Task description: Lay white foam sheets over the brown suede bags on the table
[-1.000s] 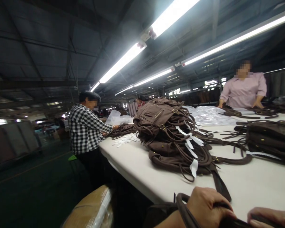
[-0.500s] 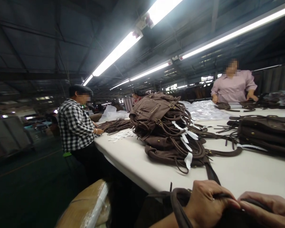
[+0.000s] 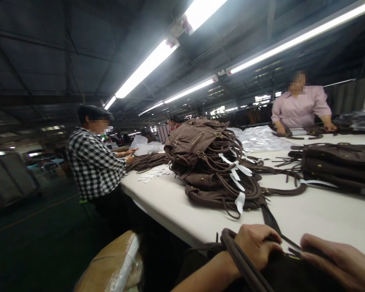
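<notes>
- Crowding the table [image 3: 167, 202]: one bag heap [image 3: 200, 150], one bag stack [image 3: 337, 164]
- Two people [image 3: 301, 107] alongside
- Left fingers [image 3: 267, 232], right fingers [image 3: 318, 244] — both closed on one dark bag [image 3: 292, 273]

The left hand [image 3: 255, 245] and right hand [image 3: 334, 257] hold one dark bag [image 3: 295, 269]. Nearest beyond them on one tabletop [image 3: 170, 205] are one tall heap [image 3: 197, 162] and one low stack [image 3: 337, 166] of brown bags; three people [image 3: 94, 162] are farther off.

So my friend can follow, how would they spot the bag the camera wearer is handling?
Find the long cream table, then drop to bottom right. There is the dark brown cloth bag. Unlike the heaped brown bags, its handle crosses the wearer's left forearm.
</notes>
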{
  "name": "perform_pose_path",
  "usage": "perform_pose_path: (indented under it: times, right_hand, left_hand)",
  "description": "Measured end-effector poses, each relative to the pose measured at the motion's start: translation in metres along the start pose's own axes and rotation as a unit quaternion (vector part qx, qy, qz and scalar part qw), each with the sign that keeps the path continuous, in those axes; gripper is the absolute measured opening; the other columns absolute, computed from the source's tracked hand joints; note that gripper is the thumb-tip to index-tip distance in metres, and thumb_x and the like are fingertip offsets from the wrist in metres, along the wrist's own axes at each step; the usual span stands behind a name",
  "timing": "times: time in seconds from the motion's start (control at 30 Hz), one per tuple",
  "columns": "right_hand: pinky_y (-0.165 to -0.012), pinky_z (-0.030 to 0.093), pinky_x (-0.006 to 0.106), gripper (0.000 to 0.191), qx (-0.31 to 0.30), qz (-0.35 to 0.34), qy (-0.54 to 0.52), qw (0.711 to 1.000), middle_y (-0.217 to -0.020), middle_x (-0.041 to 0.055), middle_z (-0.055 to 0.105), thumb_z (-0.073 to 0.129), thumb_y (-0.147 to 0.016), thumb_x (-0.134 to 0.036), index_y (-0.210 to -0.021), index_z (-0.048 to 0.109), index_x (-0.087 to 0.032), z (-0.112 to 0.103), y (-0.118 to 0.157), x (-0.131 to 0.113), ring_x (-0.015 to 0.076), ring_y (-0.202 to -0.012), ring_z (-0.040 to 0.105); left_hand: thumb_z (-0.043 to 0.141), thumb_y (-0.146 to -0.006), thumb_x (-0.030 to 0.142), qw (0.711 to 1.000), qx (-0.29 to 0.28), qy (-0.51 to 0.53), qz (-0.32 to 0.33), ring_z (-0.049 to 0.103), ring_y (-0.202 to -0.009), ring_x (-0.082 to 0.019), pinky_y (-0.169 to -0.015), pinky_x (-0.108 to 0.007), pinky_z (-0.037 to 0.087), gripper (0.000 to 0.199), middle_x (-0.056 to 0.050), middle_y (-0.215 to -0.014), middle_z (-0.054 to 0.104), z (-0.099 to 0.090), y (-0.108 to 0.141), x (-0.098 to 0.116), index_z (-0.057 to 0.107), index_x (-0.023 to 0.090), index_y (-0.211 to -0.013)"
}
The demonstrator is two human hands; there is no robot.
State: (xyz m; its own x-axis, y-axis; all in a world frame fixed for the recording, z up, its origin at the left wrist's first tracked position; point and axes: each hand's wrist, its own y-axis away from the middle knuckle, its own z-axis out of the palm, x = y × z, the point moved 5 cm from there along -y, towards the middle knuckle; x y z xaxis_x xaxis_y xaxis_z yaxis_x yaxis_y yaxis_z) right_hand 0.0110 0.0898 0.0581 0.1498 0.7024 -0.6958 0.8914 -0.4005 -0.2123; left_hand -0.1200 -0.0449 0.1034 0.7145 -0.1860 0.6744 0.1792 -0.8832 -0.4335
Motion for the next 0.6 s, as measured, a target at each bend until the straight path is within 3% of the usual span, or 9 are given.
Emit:
perform_pose_path:
  times: [0.03,0.1,0.2,0.37,0.6]
  right_hand:
    - [-0.061,0.047,0.033,0.030,-0.041,0.016,-0.025,0.999,-0.072,0.0053,0.064,0.048,-0.086,-0.058,-0.076,0.059,-0.032,0.000,0.004,-0.011,0.0225,-0.066,0.059]
    - [-0.063,0.044,0.031,0.030,-0.046,0.033,-0.048,0.997,-0.074,0.0032,0.061,0.045,-0.090,-0.053,-0.081,0.058,-0.027,-0.008,0.010,-0.033,0.0205,-0.070,0.056]
    - [-0.058,0.039,0.026,0.026,-0.051,0.043,-0.128,0.989,-0.068,-0.0012,0.055,0.055,-0.087,-0.045,-0.092,0.061,-0.021,-0.018,0.013,-0.052,0.0146,-0.061,0.049]
    - [-0.062,0.039,0.023,0.022,-0.070,0.044,-0.218,0.972,-0.077,-0.0004,0.057,0.062,-0.082,-0.032,-0.095,0.063,-0.014,-0.023,0.011,-0.056,0.0116,-0.067,0.050]
    - [-0.062,0.041,0.023,0.017,-0.059,0.017,-0.220,0.974,-0.074,-0.0006,0.058,0.061,-0.083,-0.029,-0.092,0.064,-0.015,-0.023,0.007,-0.069,0.0121,-0.066,0.051]
  left_hand:
    - [0.070,-0.077,0.014,1.000,0.018,-0.002,0.002,0.067,-0.080,-0.013,-0.076,-0.019,0.049,0.014,-0.001,-0.084,0.073,-0.001,0.002,0.003,0.072,0.019,-0.089]
    - [0.066,-0.077,0.010,0.999,0.040,-0.001,-0.002,0.066,-0.078,-0.013,-0.075,-0.019,0.049,0.014,0.000,-0.082,0.072,-0.003,0.006,0.008,0.071,0.019,-0.087]
    - [0.059,-0.082,0.012,0.998,0.034,0.045,-0.004,0.064,-0.083,-0.015,-0.078,-0.024,0.047,0.014,-0.001,-0.086,0.070,-0.006,0.008,0.006,0.068,0.020,-0.089]
    - [0.058,-0.085,0.023,0.998,0.022,0.058,0.003,0.063,-0.081,-0.016,-0.076,-0.027,0.047,0.011,-0.002,-0.086,0.070,-0.006,0.006,-0.005,0.067,0.021,-0.091]
    - [0.055,-0.088,0.024,0.997,0.045,0.030,0.052,0.064,-0.079,-0.015,-0.073,-0.025,0.049,0.012,-0.001,-0.083,0.069,-0.006,0.007,0.010,0.067,0.021,-0.090]
